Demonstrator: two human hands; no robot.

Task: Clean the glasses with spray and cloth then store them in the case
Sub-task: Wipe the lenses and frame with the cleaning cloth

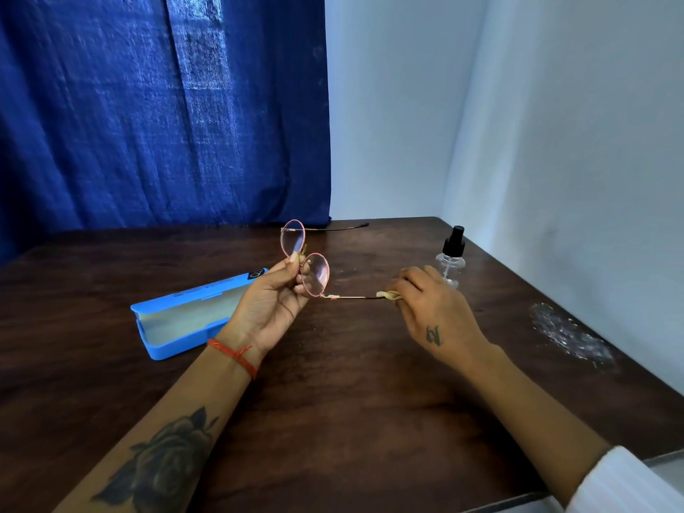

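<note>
Dark wood counter (333,383) fills the lower view, with a blue curtain (148,105) behind it on the left and pale walls on the right.

Held above the counter's middle are the glasses (309,266), thin pink-rimmed with round lenses and slim metal arms, both arms unfolded. They look very light and easily bent, and the lenses would take smudges, so the bridge or rim is the safer place to hold, not the glass.

Left hand (272,301) pinches the frame at the bridge, between the two lenses, fingers curled. Right hand (431,305), to the right of the glasses, pinches a small pale cloth (388,295) around the tip of the nearer arm; that grip is closed on cloth and arm together. Judging by this, the arm is being wiped. The thin arm would flex if pulled hard, so a light sliding pinch suits it.

Left of the glasses and just behind the left hand, a blue case (181,320) lies open on the counter, its pale lining showing. Nothing lies between the glasses and the case, though both arms must be folded before they fit.

Right of the glasses, just behind the right hand, stands a small clear spray bottle (451,259) with a black top; a careless move could tip it. Further right, near the counter's edge, lies a crumpled clear wrapper (570,335).
</note>
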